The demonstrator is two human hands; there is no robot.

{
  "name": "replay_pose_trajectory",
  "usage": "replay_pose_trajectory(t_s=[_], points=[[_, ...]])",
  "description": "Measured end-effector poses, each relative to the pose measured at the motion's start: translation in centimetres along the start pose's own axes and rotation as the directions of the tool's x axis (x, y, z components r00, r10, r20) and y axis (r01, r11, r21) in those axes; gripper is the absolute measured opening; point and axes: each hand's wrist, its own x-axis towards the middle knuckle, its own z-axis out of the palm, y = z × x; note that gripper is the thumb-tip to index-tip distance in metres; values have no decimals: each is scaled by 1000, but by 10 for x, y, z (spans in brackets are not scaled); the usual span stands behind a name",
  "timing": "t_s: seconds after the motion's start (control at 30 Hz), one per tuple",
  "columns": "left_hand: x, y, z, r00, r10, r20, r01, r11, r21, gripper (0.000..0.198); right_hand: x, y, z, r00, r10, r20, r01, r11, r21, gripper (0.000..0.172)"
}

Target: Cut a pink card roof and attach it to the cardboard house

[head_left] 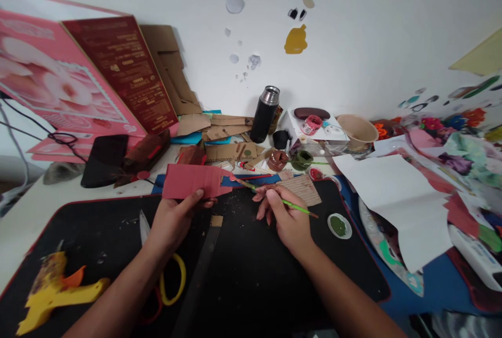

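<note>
My left hand [178,215] pinches a flat red piece of card [196,181] by its lower edge, thumb on top. In my right hand [286,212] is a thin paintbrush [294,205] with a green handle, held like a pen. Its tip points left and meets or nearly meets the narrow right end of the card. Below the brush a black mat [251,265] covers the table. A lid with green paint [339,226] lies right of my right hand. Behind it stand an open jar of brown paint [278,160] and a jar of dark green paint [301,159].
A yellow glue gun [58,288] lies at the left, and scissors [172,280] lie partly under my left forearm. A black flask [265,116] stands near the wall. White paper [396,202] and crafted flowers crowd the right. A phone [105,160] rests at the left.
</note>
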Motion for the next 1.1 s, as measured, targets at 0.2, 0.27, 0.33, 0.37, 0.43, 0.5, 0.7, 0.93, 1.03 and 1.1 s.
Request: replay_pose_trajectory(t_s=[0.2, 0.27, 0.33, 0.37, 0.43, 0.5, 0.7, 0.93, 1.03, 1.1], points=[[0, 1, 2, 1000, 11, 4, -11, 1000, -10, 40, -2, 0, 0, 999, 32, 29, -33, 999, 27, 31], [0, 1, 3, 1000, 4, 3, -4, 1000, -11, 41, -2, 0, 3, 999, 26, 46, -27, 999, 24, 32], [0, 1, 3, 1000, 1, 4, -1, 1000, -8, 42, -1, 0, 6, 999, 26, 47, -27, 999, 21, 33], [0, 1, 3, 1000, 1, 6, -1, 1000, -5, 42, -1, 0, 7, 999, 27, 42, -28, 999, 21, 33], [-1, 1, 3, 1000, 7, 14, -7, 1000, 0, 41, 1, 1, 7, 999, 29, 32, -30, 999, 24, 32], [-1, 1, 2, 1000, 13, 18, -13, 1000, 0, 40, 2, 1, 6, 999, 30, 19, -30, 999, 27, 31], [-1, 4, 3, 1000, 1, 0, -1, 1000, -13, 40, 0, 1, -2, 999, 38, -11, -37, 999, 36, 32], [0, 4, 3, 1000, -16, 22, 17, 1000, -27, 40, -1, 0, 4, 998, 21, 58, -23, 999, 37, 31], [0, 3, 3, 999, -27, 24, 28, 999, -35, 40, 1, 1, 6, 998, 21, 51, -22, 999, 26, 31], [0, 3, 4, 999, -29, 17, 29, 999, -43, 40, 1, 2, 6, 999, 21, 36, -21, 1000, 21, 31]])
